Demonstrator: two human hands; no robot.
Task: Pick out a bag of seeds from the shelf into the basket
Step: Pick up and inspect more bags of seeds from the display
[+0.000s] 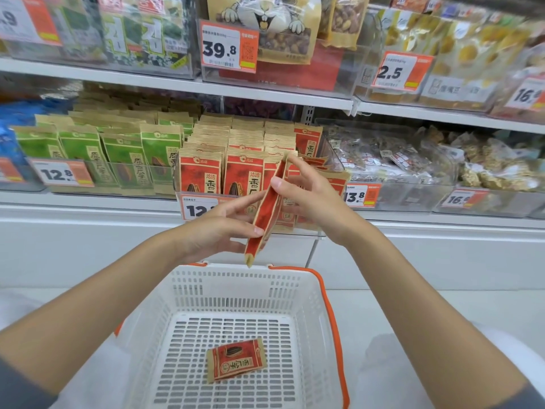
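Observation:
A red and tan bag of seeds (267,214) hangs edge-on in front of the shelf, above the far rim of the white basket (306,302). My left hand (218,228) pinches its lower part between thumb and fingers. My right hand (309,193) holds its upper part, thumb on the near side and fingers behind. A second red seed bag (236,360) lies flat on the basket's floor. More red bags (200,172) stand in rows in a clear bin on the shelf right behind my hands.
Green seed bags (118,154) fill the bin to the left, mixed nut packs (413,160) the bin to the right. Price tags (199,209) line the shelf edge. The basket has orange handles (330,305) and rests in front of a white cabinet base.

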